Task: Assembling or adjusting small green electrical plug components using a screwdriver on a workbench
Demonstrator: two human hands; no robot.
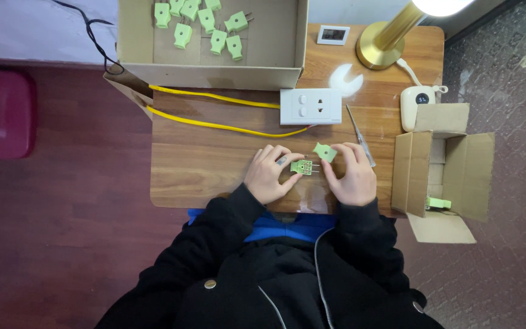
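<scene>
On the wooden table (202,158), my left hand (269,173) pinches the opened base of a light green plug (302,167), its metal prongs pointing right. My right hand (349,173) holds the plug's separate green cover (324,152) at its fingertips, just above and right of the base. The two parts sit close together but apart. A screwdriver (360,134) lies on the table beside my right hand.
A white socket-and-switch plate (310,106) with yellow wires (214,125) lies ahead. A cardboard box (275,67) at the back holds several green plugs (214,27). A smaller open box (442,173) at right holds one plug (438,203). A brass lamp (385,42) and a white timer (418,103) stand at the far right.
</scene>
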